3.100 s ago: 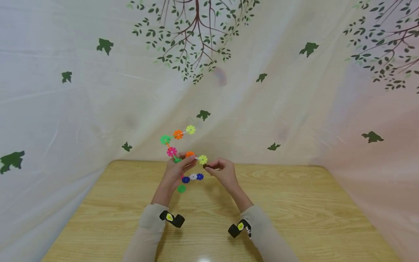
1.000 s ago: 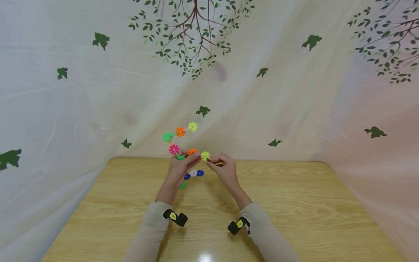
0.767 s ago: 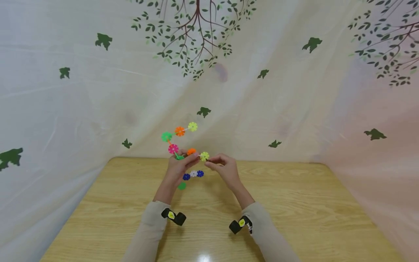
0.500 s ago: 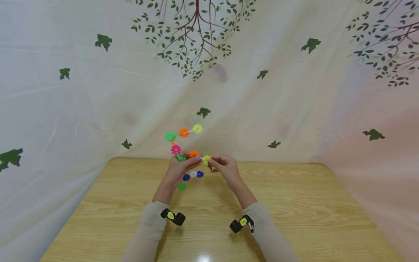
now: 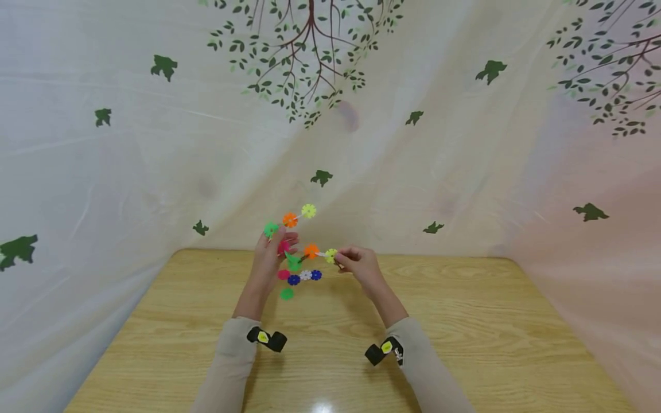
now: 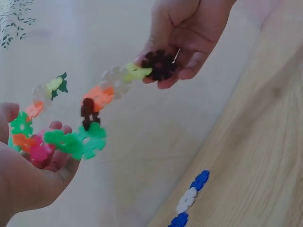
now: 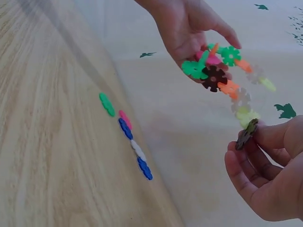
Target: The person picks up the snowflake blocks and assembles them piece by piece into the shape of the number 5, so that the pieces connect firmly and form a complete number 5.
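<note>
A chain of slotted plastic snowflake discs, in green, orange, pink, clear, yellow and brown, hangs above the table in a bent C shape. My left hand [image 5: 264, 264] holds it around the pink disc [image 7: 211, 58], near the bend. One branch rises to a yellow disc [image 5: 308, 211]; the other runs right through an orange disc [image 5: 311, 251] to another yellow disc [image 5: 330, 256]. At that end, my right hand [image 5: 363, 269] pinches a dark brown disc [image 7: 247, 134] between thumb and fingers. In the right wrist view, the brown disc meets the yellow one.
Loose discs lie on the wooden table [image 5: 454, 332] below the hands: a pink disc [image 5: 284, 275], two blue ones with a white disc [image 5: 306, 275] between, and a green disc [image 5: 286, 293] nearer me. A leaf-printed curtain [image 5: 392, 189] hangs behind the table.
My left hand has shifted from the lower branch beside the orange disc to the pink disc, uncovering that branch. The right hand, pinching the brown disc, has moved slightly right with the chain's end.
</note>
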A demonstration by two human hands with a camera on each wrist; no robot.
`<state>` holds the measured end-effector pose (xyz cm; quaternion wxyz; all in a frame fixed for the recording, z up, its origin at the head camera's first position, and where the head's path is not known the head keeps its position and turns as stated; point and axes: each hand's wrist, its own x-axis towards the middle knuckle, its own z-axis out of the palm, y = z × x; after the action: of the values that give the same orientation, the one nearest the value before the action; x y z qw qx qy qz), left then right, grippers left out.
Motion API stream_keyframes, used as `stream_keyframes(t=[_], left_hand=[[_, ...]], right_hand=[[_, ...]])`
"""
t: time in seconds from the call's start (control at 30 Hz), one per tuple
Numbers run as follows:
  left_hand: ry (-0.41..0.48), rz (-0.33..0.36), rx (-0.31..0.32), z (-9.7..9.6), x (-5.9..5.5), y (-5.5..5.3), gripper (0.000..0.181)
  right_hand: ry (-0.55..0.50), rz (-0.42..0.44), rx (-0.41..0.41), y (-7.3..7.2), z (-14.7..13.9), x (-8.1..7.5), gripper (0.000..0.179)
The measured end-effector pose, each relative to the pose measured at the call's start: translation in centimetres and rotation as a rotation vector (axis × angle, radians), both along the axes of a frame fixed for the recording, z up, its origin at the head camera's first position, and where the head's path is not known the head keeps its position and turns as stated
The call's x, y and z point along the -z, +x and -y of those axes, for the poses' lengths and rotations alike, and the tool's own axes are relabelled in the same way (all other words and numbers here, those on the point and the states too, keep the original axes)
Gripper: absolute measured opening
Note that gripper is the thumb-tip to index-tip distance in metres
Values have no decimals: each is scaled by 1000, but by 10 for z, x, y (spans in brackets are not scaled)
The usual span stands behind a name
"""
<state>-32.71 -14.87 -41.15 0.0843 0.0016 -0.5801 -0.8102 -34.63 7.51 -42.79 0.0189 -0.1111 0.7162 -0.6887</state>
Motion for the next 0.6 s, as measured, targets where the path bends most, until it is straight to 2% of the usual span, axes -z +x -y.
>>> stream_keyframes(t=[0.13, 0.27, 0.47, 0.6], left_hand=[[-114, 33, -6, 10, -1, 0, 27], [-289, 40, 43, 21, 3, 3, 33], [-598, 40, 183, 36, 13, 11, 40], [-731, 16, 314, 43, 20, 12, 35]], right_hand=[[60, -6, 2, -2, -8, -4, 18], [141, -20, 0, -4, -22, -9, 20], [310, -85, -66, -11, -44, -19, 19], [386, -125, -128, -13, -51, -26, 17]])
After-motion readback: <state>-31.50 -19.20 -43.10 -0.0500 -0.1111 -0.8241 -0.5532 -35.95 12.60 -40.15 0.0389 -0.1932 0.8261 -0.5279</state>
